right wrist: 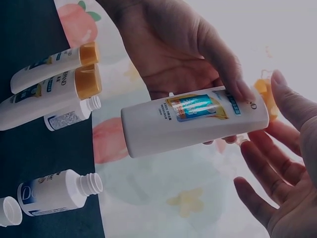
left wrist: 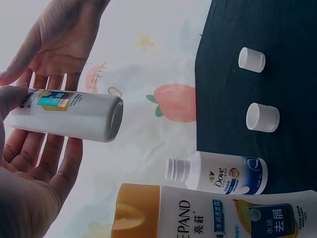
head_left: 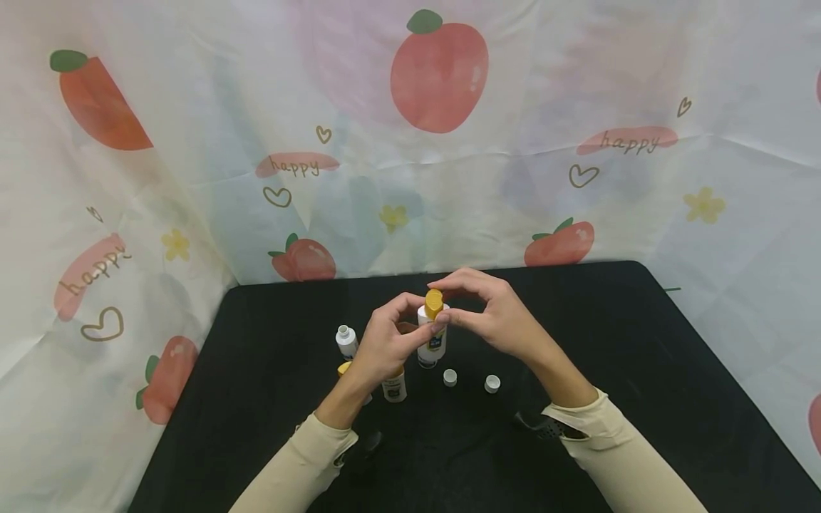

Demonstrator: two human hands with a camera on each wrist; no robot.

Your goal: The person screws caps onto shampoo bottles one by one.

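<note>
Left hand (head_left: 393, 338): It holds the white bottle (right wrist: 195, 121). The thumb presses on the front, and the fingers bend around the back, so the bottle is squeezed in between.
Right hand (head_left: 490, 313): It pinches the yellow cap (head_left: 434, 302). The thumb is on one side and the first finger is near the top on the other. In the right wrist view, the other fingers are spread, with gaps between them.
White bottle: It is held up off the black table (head_left: 609, 342), in front of the person, with its bottom end down. Its yellow cap sits at the top.
Arms: Both reach forward from the near side and come together at the bottle. The left hand is lower on it, and the right hand is up at the cap.
Sleeves: Cream cloth (head_left: 631, 456), ending near each wrist.
Little white caps: Two lie on the table, one (head_left: 450, 378) near the bottle and one (head_left: 492, 385) farther right.
Other bottles: A Dove bottle (left wrist: 230, 173) with a bare neck stands near the white caps. Two bottles with yellow tops (right wrist: 87, 82) stand near the left arm, close to another bare-necked bottle (right wrist: 65, 116).
</note>
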